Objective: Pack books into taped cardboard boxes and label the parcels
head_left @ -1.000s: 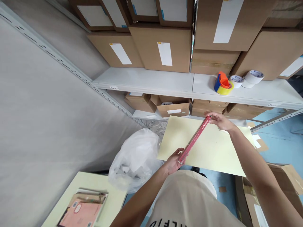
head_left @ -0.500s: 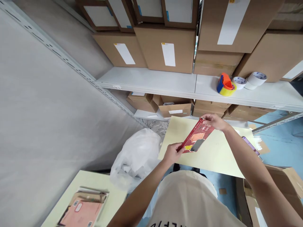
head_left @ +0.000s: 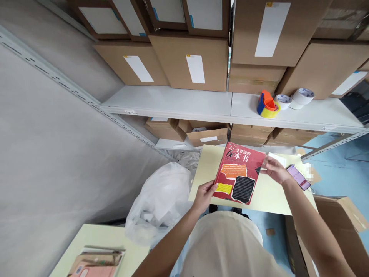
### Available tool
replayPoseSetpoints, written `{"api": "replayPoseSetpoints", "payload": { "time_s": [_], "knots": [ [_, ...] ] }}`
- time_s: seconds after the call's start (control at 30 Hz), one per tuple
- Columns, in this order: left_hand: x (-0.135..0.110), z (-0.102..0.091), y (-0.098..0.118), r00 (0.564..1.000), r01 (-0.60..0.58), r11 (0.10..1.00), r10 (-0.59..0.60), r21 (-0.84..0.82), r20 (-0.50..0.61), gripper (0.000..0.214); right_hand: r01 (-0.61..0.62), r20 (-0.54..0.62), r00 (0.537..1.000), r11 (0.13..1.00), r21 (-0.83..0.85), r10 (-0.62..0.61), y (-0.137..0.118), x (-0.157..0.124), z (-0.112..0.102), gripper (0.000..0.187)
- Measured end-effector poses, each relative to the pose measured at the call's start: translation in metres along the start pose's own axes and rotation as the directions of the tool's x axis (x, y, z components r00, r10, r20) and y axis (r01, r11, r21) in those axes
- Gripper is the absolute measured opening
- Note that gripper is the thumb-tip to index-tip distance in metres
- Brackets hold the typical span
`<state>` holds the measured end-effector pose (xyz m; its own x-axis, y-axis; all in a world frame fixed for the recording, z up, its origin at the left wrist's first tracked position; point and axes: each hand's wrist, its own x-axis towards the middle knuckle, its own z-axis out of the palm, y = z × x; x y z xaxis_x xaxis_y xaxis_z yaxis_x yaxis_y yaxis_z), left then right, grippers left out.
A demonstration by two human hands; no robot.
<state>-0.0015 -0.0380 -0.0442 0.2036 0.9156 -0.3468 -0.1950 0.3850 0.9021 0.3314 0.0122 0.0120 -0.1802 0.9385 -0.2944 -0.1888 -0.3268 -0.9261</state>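
A red book [head_left: 239, 171] faces up at me, its cover showing white Chinese lettering and torn-paper patches of orange, yellow and black. My left hand [head_left: 205, 195] grips its lower left edge, thumb on the cover. At the book's right edge is my right hand [head_left: 275, 170], fingers stretched out and apart; whether they touch the cover I cannot tell. Beneath the book lies a pale yellow tabletop [head_left: 273, 200]. A phone [head_left: 298, 177] with a lit screen rests right of my right hand, and a white item [head_left: 278, 158] lies partly hidden behind it.
Ahead, a grey shelf [head_left: 173, 100] carries cardboard boxes [head_left: 190, 63], a tape dispenser [head_left: 268, 105] and white tape rolls [head_left: 301, 96]. A white plastic bag [head_left: 161, 196] bulges left of the table. Books [head_left: 98, 261] lie on another table, lower left. An open carton [head_left: 331, 227] stands at right.
The book has turned from steeply tilted to facing me with its full cover visible. My right hand has moved from its top edge down to its right side, and its fingers have opened.
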Motion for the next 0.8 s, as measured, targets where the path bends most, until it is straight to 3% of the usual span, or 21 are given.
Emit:
{"api": "replayPoseSetpoints", "payload": {
  "time_s": [0.13, 0.23, 0.33, 0.8],
  "knots": [
    [0.008, 0.001, -0.007, 1.000, 0.017, 1.000, -0.017, -0.010, -0.018, 0.064, 0.020, -0.077, 0.997, 1.000, -0.013, -0.021, 0.045, -0.022, 0.039, 0.075],
    [0.018, -0.002, -0.008, 1.000, -0.016, 0.998, 0.018, 0.063, -0.018, 0.078, 0.052, -0.143, 0.988, 0.998, -0.029, -0.056, 0.060, -0.025, 0.056, 0.082],
    [0.029, -0.006, -0.008, 0.999, -0.043, 0.993, 0.043, 0.106, 0.004, 0.090, 0.056, -0.163, 0.985, 0.998, -0.006, -0.056, 0.066, -0.026, 0.056, 0.082],
    [0.038, -0.012, -0.018, 0.997, -0.082, 0.992, 0.082, 0.097, -0.002, 0.080, 0.048, -0.197, 0.979, 0.999, -0.020, -0.051, 0.097, -0.023, 0.056, 0.080]
  ]
}}
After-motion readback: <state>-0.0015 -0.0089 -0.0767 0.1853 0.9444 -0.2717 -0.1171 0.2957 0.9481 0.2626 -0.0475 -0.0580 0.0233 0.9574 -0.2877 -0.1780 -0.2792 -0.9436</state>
